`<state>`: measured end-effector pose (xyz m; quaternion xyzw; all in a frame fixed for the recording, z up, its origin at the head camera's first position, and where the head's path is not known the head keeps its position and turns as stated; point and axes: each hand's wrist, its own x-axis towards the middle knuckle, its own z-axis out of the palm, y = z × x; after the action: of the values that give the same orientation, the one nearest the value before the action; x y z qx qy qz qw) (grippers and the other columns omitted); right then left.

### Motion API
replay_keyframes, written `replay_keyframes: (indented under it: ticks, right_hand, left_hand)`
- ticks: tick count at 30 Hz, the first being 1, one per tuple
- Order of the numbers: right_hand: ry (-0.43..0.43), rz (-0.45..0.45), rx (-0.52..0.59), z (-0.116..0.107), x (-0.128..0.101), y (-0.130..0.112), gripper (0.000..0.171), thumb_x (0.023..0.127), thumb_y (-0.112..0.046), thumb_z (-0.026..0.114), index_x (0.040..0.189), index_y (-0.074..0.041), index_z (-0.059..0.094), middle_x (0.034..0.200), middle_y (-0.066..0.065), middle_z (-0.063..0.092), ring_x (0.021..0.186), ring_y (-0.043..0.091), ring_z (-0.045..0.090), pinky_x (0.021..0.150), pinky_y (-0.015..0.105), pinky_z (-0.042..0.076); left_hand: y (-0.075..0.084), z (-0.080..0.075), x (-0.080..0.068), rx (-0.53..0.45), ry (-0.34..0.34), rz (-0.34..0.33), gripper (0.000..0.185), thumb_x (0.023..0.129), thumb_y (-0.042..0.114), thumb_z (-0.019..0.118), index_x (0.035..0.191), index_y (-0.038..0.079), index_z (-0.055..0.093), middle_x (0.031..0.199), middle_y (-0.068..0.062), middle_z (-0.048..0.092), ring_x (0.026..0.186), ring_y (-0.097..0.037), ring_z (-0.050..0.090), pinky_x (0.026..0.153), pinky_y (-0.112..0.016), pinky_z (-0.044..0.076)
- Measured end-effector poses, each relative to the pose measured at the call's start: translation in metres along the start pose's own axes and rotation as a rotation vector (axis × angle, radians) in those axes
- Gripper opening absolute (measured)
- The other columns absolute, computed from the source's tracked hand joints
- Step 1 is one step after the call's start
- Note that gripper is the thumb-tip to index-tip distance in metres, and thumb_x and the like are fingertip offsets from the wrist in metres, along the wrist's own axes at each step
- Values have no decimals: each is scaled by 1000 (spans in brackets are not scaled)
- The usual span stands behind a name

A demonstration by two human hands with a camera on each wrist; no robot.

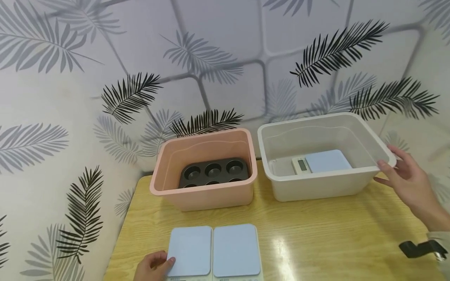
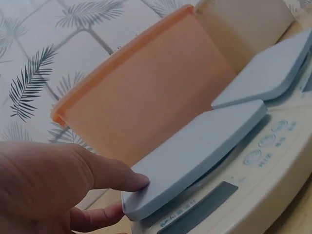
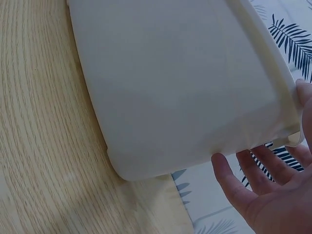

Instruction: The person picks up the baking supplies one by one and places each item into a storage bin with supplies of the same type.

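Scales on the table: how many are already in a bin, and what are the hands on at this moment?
One scale already lies in the white bin; the pink bin holds a muffin tin. In hand: the left hand touches the left scale on the table, and the right hand is at the white bin's corner. Left: that scale and the right scale beside it are both still outside the bins.

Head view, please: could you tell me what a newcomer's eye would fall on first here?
Two tubs stand side by side at the back of the wooden table: a pink tub holding a dark muffin tray, and a white tub holding a blue-topped kitchen scale. At the near edge lie two more scales; the left hand touches the left scale, beside the right scale. The right hand rests open at the white tub's right corner.
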<state>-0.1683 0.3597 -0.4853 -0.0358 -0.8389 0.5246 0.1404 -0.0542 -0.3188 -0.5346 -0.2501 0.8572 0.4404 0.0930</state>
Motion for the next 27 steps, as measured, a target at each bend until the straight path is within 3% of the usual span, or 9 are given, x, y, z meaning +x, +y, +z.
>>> replay_keyframes:
  ticks: [2, 5, 10, 21, 23, 27]
  right_hand:
    - [2, -6, 9, 0, 0, 1, 68, 114, -23, 58, 174, -28, 27, 166, 17, 43, 111, -17, 51, 73, 6, 56]
    - [5, -18, 10, 0, -1, 1, 68, 114, -22, 58, 174, -30, 27, 166, 13, 44, 114, -17, 50, 73, 5, 55]
    - [1, -19, 15, 0, -1, 3, 67, 115, -21, 57, 174, -30, 26, 168, 12, 43, 114, -17, 50, 73, 5, 55]
    - [-10, -21, -10, -1, 0, 6, 67, 116, -25, 55, 174, -33, 24, 177, 17, 34, 122, -16, 48, 73, 4, 54]
    - [-11, -15, -12, 0, -1, 5, 66, 116, -25, 55, 174, -34, 24, 178, 19, 33, 122, -16, 48, 73, 4, 54]
    - [-10, -3, -13, 0, -2, 3, 66, 116, -25, 55, 174, -32, 25, 177, 20, 34, 121, -16, 48, 73, 4, 54]
  left_hand:
    - [1, -1, -1, -40, -19, 6, 52, 92, 33, 88, 123, -6, 72, 129, -28, 73, 120, -42, 72, 100, -55, 61]
    - [2, -3, -1, -129, -69, 7, 47, 98, 23, 82, 128, -10, 68, 128, -29, 73, 110, -34, 76, 90, -47, 66]
    - [-1, -4, 1, -252, -126, 15, 41, 102, 9, 73, 133, -15, 61, 112, -16, 78, 97, -22, 76, 78, -40, 67]
    - [-6, -3, -1, -373, -58, -37, 52, 99, 26, 82, 140, -3, 69, 130, -18, 79, 102, -20, 77, 81, -43, 69]
    - [-7, -4, -2, -399, -62, -49, 57, 97, 31, 84, 143, 0, 70, 133, -16, 79, 103, -19, 77, 81, -43, 68]
    - [-6, -2, -6, -498, -76, -83, 56, 91, 27, 89, 143, 11, 73, 126, -7, 82, 102, -20, 78, 82, -42, 68]
